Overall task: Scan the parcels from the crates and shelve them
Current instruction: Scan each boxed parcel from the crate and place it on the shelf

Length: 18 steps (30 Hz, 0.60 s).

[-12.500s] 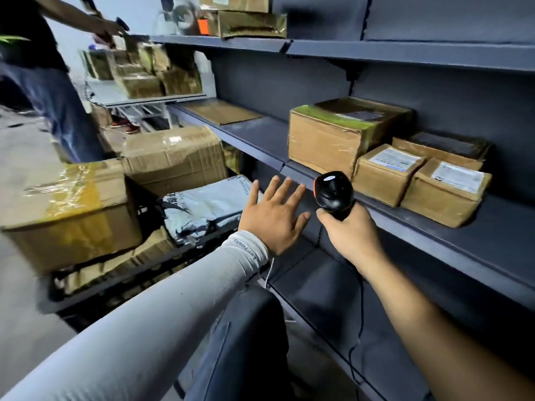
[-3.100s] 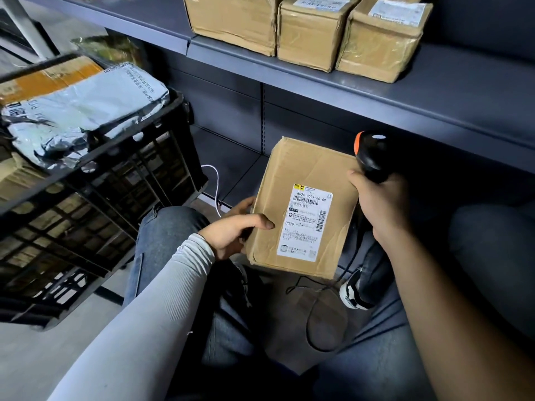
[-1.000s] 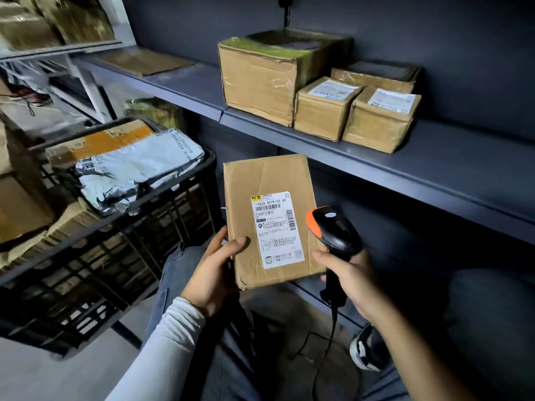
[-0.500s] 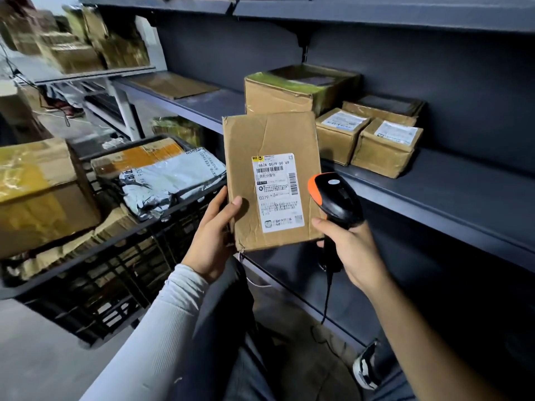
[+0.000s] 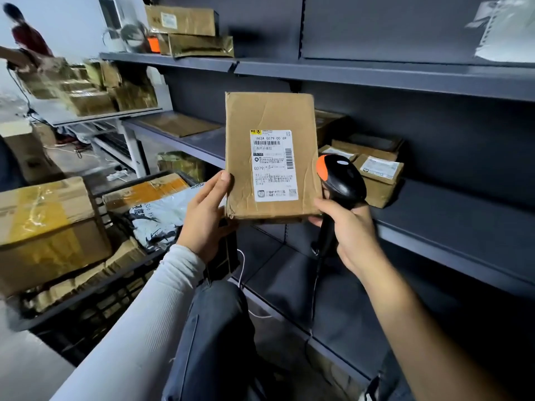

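A flat brown cardboard parcel (image 5: 269,117) with a white barcode label stands upright in front of the middle shelf. My left hand (image 5: 205,218) grips its lower left corner, thumb on the front face. My right hand (image 5: 347,230) holds a black and orange barcode scanner (image 5: 341,180) by the handle, right beside the parcel's lower right corner, with a fingertip touching the parcel's bottom edge. The scanner's cable hangs down. A black crate (image 5: 95,287) at the left holds a taped carton (image 5: 43,227), a grey poly bag (image 5: 162,215) and other parcels.
The grey middle shelf (image 5: 451,215) carries small labelled boxes (image 5: 379,178) behind the scanner and a flat parcel (image 5: 179,124) further left. The top shelf (image 5: 376,73) holds boxes and a white bag (image 5: 509,30). Another person (image 5: 26,39) stands far left by stacked parcels.
The parcel has risen from lap height to the middle shelf's height, still held by my left hand. The scanner has stayed beside its right edge.
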### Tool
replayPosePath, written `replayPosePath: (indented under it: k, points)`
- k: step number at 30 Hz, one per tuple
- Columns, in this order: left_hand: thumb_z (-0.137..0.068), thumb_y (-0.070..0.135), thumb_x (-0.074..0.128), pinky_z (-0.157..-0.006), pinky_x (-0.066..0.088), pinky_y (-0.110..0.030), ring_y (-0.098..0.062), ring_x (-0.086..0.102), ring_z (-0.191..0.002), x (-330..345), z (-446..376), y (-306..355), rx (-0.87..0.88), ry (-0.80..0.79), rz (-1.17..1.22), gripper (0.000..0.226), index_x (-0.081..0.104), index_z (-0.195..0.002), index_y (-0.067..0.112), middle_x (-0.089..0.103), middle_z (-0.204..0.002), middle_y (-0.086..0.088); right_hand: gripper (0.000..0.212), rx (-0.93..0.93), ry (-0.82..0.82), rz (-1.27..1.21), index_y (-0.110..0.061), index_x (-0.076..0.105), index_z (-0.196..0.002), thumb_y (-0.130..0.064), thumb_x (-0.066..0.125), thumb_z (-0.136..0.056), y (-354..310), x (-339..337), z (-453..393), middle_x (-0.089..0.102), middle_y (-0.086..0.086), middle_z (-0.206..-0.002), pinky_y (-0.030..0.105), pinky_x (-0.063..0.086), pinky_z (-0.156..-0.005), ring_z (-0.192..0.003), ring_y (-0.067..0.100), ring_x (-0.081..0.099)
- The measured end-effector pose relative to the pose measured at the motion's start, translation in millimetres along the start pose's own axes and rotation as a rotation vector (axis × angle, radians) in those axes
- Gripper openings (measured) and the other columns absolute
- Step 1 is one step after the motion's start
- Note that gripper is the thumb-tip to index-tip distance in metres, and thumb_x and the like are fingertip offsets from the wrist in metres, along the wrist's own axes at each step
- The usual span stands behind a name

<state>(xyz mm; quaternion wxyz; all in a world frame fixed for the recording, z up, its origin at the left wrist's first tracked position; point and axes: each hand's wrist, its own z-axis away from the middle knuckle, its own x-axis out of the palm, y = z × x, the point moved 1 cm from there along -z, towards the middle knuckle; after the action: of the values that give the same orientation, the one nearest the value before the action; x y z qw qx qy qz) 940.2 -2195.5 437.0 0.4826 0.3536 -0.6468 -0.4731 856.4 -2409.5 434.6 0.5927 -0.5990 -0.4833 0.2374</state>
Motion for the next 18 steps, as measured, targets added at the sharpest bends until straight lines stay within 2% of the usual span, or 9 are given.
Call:
replayPosePath:
  k: [2, 3, 5, 7, 11, 15, 16, 18]
  points:
    - [-0.101, 0.055, 0.057, -0.081, 0.059, -0.037, -0.021, 0.071, -0.106, 3.3, -3.6, 6.1, 0.037, 0.044, 0.025, 0.044, 0.068, -0.133, 0.027, 0.073, -0.129, 0.002, 0.024, -0.045, -0.002, 0.0, -0.024, 0.078, -0.085, -0.001, 0.075, -0.085, -5.3, 7.8, -1.6, 0.075, -0.003, -0.09, 0.055, 0.055, -0.096, -0.09, 0.017, 0.069]
    - [-0.101, 0.056, 0.055, -0.081, 0.059, -0.037, -0.017, 0.071, -0.103, 4.9, -5.3, 8.0, 0.048, 0.059, 0.023, 0.043, 0.069, -0.13, 0.026, 0.074, -0.127, 0.004, 0.021, -0.066, 0.004, 0.01, -0.025, 0.077, -0.079, -0.004, 0.077, -0.082, -7.3, 11.3, -2.6, 0.073, -0.004, -0.086, 0.055, 0.055, -0.096, -0.087, 0.016, 0.068]
    - [-0.102, 0.053, 0.054, -0.091, 0.055, -0.042, -0.016, 0.067, -0.105, 7.5, -9.4, 7.4, 0.093, 0.094, 0.003, 0.037, 0.072, -0.123, 0.027, 0.075, -0.118, 0.011, 0.023, -0.092, 0.024, 0.031, -0.024, 0.075, -0.078, -0.002, 0.078, -0.084, -9.9, 18.1, -5.0, 0.072, -0.01, -0.079, 0.057, 0.054, -0.099, -0.083, 0.013, 0.066]
    - [-0.104, 0.041, 0.057, -0.097, 0.051, -0.045, -0.012, 0.066, -0.103, 10.8, -12.8, 4.7, 0.17, 0.127, -0.001, 0.024, 0.072, -0.116, 0.026, 0.075, -0.108, 0.014, 0.024, -0.096, 0.033, 0.041, -0.024, 0.075, -0.084, 0.0, 0.076, -0.088, -10.1, 23.9, -7.4, 0.073, -0.012, -0.078, 0.055, 0.055, -0.101, -0.082, 0.009, 0.068]
    - [-0.105, 0.033, 0.058, -0.108, 0.05, -0.053, -0.005, 0.067, -0.103, 14.8, -21.8, -3.9, 0.255, 0.15, -0.011, 0.023, 0.068, -0.122, 0.021, 0.075, -0.109, 0.011, 0.01, -0.138, 0.033, 0.139, -0.031, 0.079, -0.079, -0.023, 0.076, -0.074, -9.9, 34.8, -9.2, 0.076, -0.008, -0.084, 0.044, 0.056, -0.094, -0.088, 0.015, 0.07]
    - [-0.105, 0.041, 0.06, -0.102, 0.049, -0.049, -0.011, 0.065, -0.103, 15.4, -39.9, -3.5, 0.307, 0.194, 0.018, 0.028, 0.069, -0.117, 0.018, 0.074, -0.11, 0.006, 0.016, -0.224, 0.001, 0.201, -0.006, 0.073, -0.095, -0.014, 0.075, -0.081, -13.6, 41.3, -14.4, 0.072, -0.007, -0.086, 0.022, 0.051, -0.079, -0.082, 0.007, 0.063]
    - [-0.103, 0.044, 0.061, -0.101, 0.049, -0.047, -0.012, 0.065, -0.103, 16.3, -45.8, -1.3, 0.326, 0.209, 0.016, 0.035, 0.068, -0.119, 0.014, 0.074, -0.111, 0.005, 0.017, -0.253, -0.003, 0.207, 0.001, 0.07, -0.096, -0.01, 0.075, -0.084, -16.7, 43.5, -15.3, 0.068, -0.005, -0.083, 0.02, 0.049, -0.074, -0.078, 0.007, 0.06]
    - [-0.095, 0.057, 0.066, -0.105, 0.051, -0.048, -0.018, 0.068, -0.109, 19.3, -58.9, 3.6, 0.342, 0.246, 0.008, 0.052, 0.067, -0.123, 0.013, 0.074, -0.119, 0.0, 0.02, -0.294, 0.003, 0.213, 0.011, 0.061, -0.086, -0.006, 0.073, -0.086, -22.5, 48.0, -17.8, 0.055, -0.001, -0.074, 0.023, 0.043, -0.064, -0.069, 0.01, 0.049]
